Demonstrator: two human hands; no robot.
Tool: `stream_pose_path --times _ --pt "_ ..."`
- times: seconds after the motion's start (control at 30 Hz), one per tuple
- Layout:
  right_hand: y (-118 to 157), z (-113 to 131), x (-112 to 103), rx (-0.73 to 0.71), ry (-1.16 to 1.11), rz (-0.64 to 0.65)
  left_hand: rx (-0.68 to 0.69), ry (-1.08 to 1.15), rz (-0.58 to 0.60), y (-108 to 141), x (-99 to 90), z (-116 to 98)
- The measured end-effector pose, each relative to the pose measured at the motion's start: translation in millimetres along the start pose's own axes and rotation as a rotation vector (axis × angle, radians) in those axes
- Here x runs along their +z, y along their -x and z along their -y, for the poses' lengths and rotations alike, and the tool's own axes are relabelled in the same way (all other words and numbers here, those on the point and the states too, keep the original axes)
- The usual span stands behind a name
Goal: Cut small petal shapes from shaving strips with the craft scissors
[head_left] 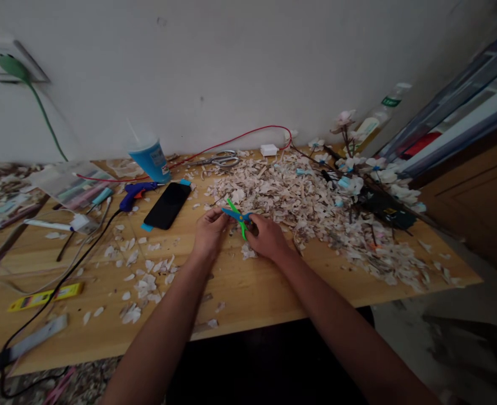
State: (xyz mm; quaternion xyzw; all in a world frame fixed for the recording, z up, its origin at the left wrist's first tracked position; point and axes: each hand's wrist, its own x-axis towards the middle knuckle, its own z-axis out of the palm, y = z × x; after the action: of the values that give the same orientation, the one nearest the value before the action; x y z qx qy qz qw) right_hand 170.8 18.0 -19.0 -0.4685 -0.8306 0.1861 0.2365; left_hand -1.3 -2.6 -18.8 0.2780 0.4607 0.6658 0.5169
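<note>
My right hand (265,235) grips a pair of scissors (240,217) with blue and green parts, its blades spread apart and pointing up and to the left. Close beside the blades, my left hand (209,229) is closed in a pinch; whatever sits between its fingertips is too small to make out. Both hands are over the front side of a large heap of pale, dry petal-like scraps (273,188). Loose white petals (147,284) lie scattered on the wood to the left of my left forearm.
A black phone (168,205), a blue glue gun (136,194) and a blue cup (149,160) stand left on the wooden table (248,292). Metal scissors (225,159) lie behind the heap. Flower branches (358,174) and a bottle (375,121) are at right. A black cord (85,253) crosses the left side.
</note>
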Motion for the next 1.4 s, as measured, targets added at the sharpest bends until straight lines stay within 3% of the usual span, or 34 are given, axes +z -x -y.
stream_pose_path --times 0.4,0.5,0.67,0.83,1.23,1.4 --pt "-2 -14 7 0.153 0.006 -0.091 0.068 -0.207 0.008 1 -4.9 -15" --pt "-1 -12 6 0.072 -0.033 -0.111 0.043 -0.13 -0.015 1 -4.6 -14" --pt "0 -4 2 -0.1 0.028 -0.016 0.031 -0.027 -0.065 4 2.0 -6" --pt "-1 -2 1 -0.093 0.034 -0.001 0.018 -0.001 -0.073 8 9.1 3" --pt "-1 0 -2 -0.063 0.047 -0.01 -0.033 0.018 -0.044 3 4.4 5" --pt "-1 -1 -1 -0.011 0.1 -0.01 0.076 -0.182 0.011 1 -0.3 -7"
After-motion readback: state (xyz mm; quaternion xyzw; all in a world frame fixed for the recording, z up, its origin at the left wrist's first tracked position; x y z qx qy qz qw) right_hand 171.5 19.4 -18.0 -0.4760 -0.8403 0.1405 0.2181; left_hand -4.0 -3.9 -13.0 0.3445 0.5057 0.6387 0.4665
